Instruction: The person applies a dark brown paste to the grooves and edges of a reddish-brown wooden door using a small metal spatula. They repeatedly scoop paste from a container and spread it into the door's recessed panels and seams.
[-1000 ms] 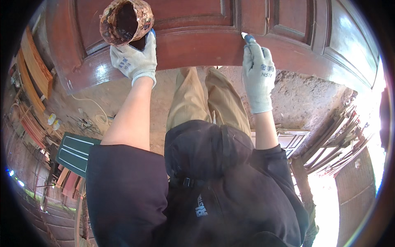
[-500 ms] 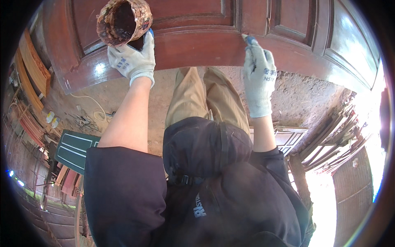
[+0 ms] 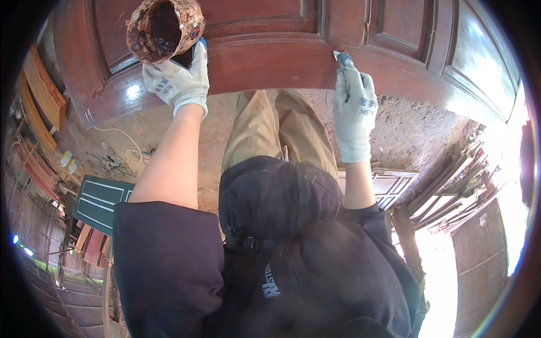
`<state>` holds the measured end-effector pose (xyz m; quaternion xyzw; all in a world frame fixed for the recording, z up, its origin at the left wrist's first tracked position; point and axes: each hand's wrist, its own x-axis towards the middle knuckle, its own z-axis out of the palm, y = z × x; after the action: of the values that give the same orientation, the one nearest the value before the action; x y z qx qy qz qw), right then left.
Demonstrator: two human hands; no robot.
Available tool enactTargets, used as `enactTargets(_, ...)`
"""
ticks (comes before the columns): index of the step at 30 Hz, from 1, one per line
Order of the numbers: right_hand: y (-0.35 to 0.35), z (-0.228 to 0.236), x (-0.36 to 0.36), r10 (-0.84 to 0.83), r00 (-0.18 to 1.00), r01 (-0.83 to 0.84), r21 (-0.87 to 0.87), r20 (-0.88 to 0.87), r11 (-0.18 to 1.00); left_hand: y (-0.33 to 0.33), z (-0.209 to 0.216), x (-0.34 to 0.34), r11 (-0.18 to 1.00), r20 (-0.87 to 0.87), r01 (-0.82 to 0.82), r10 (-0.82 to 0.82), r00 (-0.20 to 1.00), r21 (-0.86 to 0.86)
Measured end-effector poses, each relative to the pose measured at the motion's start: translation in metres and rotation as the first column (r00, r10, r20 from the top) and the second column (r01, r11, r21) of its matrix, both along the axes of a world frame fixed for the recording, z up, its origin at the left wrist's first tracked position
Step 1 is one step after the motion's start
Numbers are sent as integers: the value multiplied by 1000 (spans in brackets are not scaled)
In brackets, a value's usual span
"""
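A round open can (image 3: 189, 25), its outside thickly crusted with brown drips and its inside dark, is tilted over the panelled wooden door (image 3: 265, 65). My left hand (image 3: 179, 81), in a white glove with blue fingertips, grips the can from its near lower side; part of the fingers is hidden beneath it. My right hand (image 3: 355, 101), gloved alike, is closed with thumb and fingers pinching a small thin tool (image 3: 337, 55). Only the tool's pale tip shows, close to the door's lower rail; its handle is hidden in the glove.
The reddish-brown door spans the far side, its near edge before my legs. On the left are curved timber pieces (image 3: 45, 84), a cable (image 3: 132, 143) on the dirt floor and a green panel (image 3: 98, 203). Wooden strips (image 3: 456, 186) are piled at right beside a pale panelled door (image 3: 383, 183).
The can and my left hand have shifted slightly left with the view. My right hand has turned a little, and the tool's tip has moved slightly down and shows more plainly.
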<state>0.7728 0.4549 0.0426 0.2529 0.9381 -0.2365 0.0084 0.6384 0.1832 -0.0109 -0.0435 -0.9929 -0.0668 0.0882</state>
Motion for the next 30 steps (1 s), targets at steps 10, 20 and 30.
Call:
enactTargets(10, 8, -5, -1, 38, 999, -38, -17, -28, 999, -2, 0, 3, 1000, 0, -4, 4, 1000, -22)
enactTargets(20, 16, 4, 0, 29, 998, -34, -99, -54, 995, -2, -4, 3, 995, -29, -23, 20, 999, -93)
enactTargets(30, 28, -3, 6, 5, 991, -11, -38, -136, 999, -4, -6, 1, 995, -48, 12, -17, 999, -102)
